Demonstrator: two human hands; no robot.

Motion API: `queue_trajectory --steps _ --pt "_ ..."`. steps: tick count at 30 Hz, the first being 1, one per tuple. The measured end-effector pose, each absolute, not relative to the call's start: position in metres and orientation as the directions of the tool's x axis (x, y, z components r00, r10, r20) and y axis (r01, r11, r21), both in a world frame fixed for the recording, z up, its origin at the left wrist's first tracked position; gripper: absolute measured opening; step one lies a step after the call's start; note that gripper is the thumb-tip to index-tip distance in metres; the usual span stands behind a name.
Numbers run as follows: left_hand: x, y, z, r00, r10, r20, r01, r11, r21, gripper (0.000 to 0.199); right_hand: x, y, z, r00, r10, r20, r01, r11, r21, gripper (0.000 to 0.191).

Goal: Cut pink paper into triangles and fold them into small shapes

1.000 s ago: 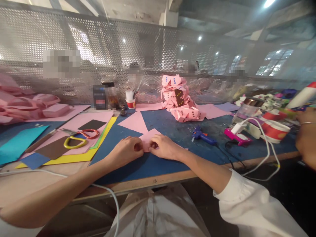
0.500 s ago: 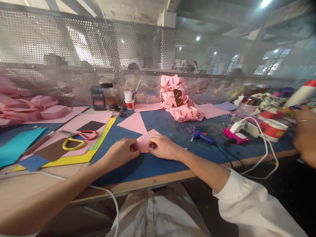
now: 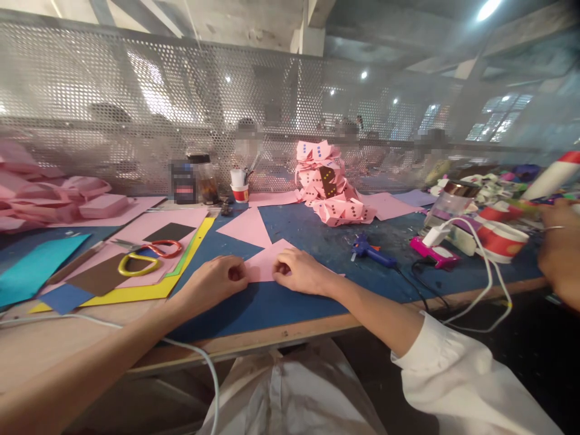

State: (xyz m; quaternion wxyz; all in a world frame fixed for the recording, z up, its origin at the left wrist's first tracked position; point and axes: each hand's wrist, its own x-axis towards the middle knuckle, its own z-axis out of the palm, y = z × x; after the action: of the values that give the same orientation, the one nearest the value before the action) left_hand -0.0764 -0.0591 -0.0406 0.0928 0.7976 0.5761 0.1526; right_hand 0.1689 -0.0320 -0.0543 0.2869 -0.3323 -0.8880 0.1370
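Note:
A pink sheet of paper (image 3: 260, 264) lies in front of me on the blue mat, its bottom edge running between my hands. At its left corner, the curled fingers and thumb of my left hand (image 3: 222, 278) are closed on the edge. My right hand (image 3: 299, 270) presses on the same edge nearer the middle, fingers bent and pinched together. Part of the sheet is hidden beneath my right hand. Just behind it lies a pink paper triangle (image 3: 248, 227).
Scissors (image 3: 149, 257) rest on coloured sheets at left. A pile of folded pink paper pieces (image 3: 326, 187) stands behind. Right are a blue glue gun (image 3: 372, 251), a magenta power adapter (image 3: 434, 252), a white cable, a paper cup (image 3: 502, 238) and another person's hand (image 3: 559, 254).
My left hand has slid left along the paper's edge, so the gap between my hands is wider. My right hand stays nearly in place.

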Motion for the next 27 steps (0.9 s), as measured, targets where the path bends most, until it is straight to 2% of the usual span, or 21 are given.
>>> queue_trajectory --steps 5,12,20,27 --pt "-0.084 -0.058 -0.045 0.311 0.936 0.167 0.884 -0.350 0.311 0.018 0.168 -0.033 -0.053 -0.617 0.666 0.419 0.507 0.744 -0.436 0.006" --pt "-0.089 -0.060 -0.045 0.346 0.921 0.178 0.809 -0.389 0.441 0.021 0.168 -0.033 -0.052 -0.618 0.666 0.418 0.500 0.743 -0.445 0.007" --pt "-0.090 -0.059 -0.048 0.357 0.901 0.246 0.814 -0.429 0.391 0.026 0.169 -0.033 -0.053 -0.616 0.668 0.418 0.504 0.742 -0.442 0.007" --pt "-0.094 -0.059 -0.045 0.421 0.888 0.185 0.767 -0.458 0.449 0.025 0.169 -0.032 -0.054 -0.613 0.665 0.427 0.506 0.746 -0.433 0.007"
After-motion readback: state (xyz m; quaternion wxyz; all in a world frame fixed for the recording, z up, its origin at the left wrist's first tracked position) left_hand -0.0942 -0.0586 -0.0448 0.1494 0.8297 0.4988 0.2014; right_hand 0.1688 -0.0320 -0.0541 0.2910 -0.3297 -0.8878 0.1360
